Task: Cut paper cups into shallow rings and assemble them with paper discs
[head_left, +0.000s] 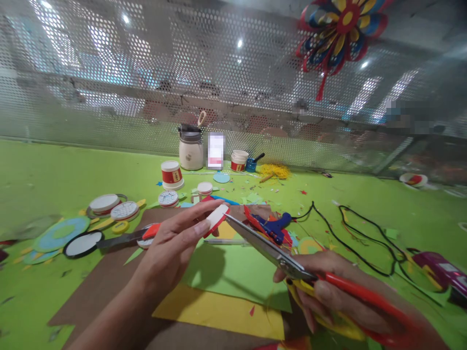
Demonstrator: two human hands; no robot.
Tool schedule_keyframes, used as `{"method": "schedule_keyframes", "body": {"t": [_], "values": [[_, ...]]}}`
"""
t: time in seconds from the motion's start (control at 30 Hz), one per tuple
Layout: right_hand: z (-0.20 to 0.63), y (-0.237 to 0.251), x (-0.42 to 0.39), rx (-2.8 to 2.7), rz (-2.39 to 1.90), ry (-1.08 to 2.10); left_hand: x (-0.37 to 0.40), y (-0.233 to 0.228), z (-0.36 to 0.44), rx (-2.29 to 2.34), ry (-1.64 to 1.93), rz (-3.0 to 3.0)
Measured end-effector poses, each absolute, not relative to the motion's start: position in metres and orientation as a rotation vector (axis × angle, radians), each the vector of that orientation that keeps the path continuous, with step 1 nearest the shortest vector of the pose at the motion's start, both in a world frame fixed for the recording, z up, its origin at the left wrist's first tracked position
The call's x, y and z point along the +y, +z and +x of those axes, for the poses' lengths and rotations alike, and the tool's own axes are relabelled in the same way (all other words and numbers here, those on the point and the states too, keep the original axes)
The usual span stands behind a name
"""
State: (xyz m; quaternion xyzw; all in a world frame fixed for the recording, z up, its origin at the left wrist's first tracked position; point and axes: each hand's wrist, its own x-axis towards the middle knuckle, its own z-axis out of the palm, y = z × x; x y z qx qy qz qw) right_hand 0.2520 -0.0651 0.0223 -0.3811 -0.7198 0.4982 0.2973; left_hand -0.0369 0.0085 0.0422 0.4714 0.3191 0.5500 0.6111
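Between the thumb and fingers of my left hand point(170, 238) is a small white paper piece with a red edge point(217, 218). My right hand point(328, 279) grips scissors point(264, 243) with red and yellow handles. Their blades look nearly together, and the tips come up to the right edge of the paper piece; whether they touch it I cannot tell. Below both hands lie a light green sheet point(237, 282) and a yellow sheet point(219, 313) on brown board point(105, 291). Just beyond the scissors rests a blue glue gun point(275, 226).
A black cord point(359, 243) loops across the right side near a purple device point(440, 270). White lids point(168, 198), a roll of black tape point(83, 244) and paper discs point(60, 234) lie left. Paper cups point(171, 175) and a beige jug point(191, 153) stand before a perforated screen point(146, 107).
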Motion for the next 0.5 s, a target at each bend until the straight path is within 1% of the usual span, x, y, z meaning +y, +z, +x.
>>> {"method": "schedule_keyframes", "body": {"t": [0.17,0.33,0.5], "values": [[0.249,0.035,-0.067,-1.934,-1.055,1.174,0.006,0.045,-0.035,0.760,1.274,1.069],[0.244,0.037,-0.062,-1.912,-0.990,1.400,0.006,0.047,-0.036,0.768,1.265,1.088],[0.247,0.031,-0.062,-1.914,-1.009,1.375,0.004,0.050,-0.037,0.774,1.238,1.089]]}}
